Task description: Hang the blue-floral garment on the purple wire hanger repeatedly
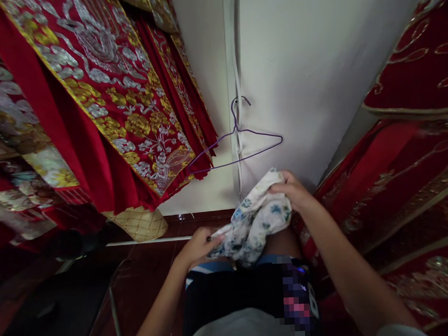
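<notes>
A white garment with a blue and green floral print [269, 218] hangs bunched between my hands, just above my thighs. My left hand [200, 247] is closed on its lower left end. At the upper right edge, my right hand [290, 189] pinches the cloth between thumb and fingers. The garment's kind cannot be made out in its folds. A bare purple wire hanger [244, 132] hangs on the wall beyond the cloth, apart from both hands.
Red costumes with gold and silver embroidery hang at the left [132, 112], touching the hanger's left end. More red embroidered cloth [405, 155] hangs close on the right. A white cable [236, 53] runs down the wall. A dark seat [48, 304] stands at lower left.
</notes>
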Demonstrator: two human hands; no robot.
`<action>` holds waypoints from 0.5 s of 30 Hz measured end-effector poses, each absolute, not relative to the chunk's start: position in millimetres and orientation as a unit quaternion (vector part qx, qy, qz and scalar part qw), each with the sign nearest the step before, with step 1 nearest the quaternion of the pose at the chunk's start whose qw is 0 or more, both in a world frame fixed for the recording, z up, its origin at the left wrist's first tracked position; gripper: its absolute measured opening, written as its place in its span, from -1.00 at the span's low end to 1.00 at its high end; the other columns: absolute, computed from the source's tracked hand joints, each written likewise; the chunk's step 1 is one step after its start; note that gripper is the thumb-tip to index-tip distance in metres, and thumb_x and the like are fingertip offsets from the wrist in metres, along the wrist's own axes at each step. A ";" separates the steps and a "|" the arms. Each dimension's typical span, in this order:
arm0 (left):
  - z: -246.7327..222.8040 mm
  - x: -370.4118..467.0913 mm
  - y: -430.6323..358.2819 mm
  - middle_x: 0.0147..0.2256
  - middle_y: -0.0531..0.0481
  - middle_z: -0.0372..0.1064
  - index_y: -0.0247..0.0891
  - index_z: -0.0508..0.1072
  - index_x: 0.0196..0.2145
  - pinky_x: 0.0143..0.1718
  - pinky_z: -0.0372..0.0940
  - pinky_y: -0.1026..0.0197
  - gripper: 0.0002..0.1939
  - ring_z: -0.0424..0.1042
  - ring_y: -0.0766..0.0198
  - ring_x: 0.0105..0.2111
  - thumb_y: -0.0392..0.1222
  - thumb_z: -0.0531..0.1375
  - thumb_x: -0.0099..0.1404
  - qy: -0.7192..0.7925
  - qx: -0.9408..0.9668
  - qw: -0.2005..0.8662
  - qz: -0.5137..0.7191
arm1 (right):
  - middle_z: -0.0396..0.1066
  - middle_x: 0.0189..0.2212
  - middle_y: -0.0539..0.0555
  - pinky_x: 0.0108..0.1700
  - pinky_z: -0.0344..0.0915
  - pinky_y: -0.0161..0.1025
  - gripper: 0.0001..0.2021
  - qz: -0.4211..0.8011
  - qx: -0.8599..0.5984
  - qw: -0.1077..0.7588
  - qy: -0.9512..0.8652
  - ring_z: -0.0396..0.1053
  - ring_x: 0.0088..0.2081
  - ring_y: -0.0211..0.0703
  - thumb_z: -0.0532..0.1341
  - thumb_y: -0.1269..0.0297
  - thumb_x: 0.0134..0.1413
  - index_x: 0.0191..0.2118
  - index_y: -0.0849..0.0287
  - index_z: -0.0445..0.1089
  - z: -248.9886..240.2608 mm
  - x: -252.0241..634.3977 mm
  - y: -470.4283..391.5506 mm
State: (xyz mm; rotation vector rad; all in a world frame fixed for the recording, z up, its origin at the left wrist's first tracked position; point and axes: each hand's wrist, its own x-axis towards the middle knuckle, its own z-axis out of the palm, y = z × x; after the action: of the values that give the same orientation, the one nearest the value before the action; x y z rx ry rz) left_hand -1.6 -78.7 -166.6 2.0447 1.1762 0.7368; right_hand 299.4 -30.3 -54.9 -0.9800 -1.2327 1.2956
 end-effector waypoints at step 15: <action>-89.8 -49.1 -32.6 0.04 -0.20 0.49 -0.19 0.59 -0.44 0.19 0.27 -0.08 -0.62 0.42 -0.05 0.12 0.03 0.11 0.37 0.475 0.790 0.116 0.370 | 0.25 -0.64 -0.09 -0.43 0.12 -0.31 -0.66 0.265 -0.459 0.526 -0.665 0.16 -0.52 -0.26 0.26 -0.02 -0.10 -0.56 0.17 0.33 -73.8 280.5 87.8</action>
State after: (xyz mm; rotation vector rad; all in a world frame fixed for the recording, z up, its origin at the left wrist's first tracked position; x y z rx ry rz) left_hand -49.1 -32.6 -89.8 2.3118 1.3923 1.0837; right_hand 280.5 87.8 -73.8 -1.0987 -1.5896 0.6341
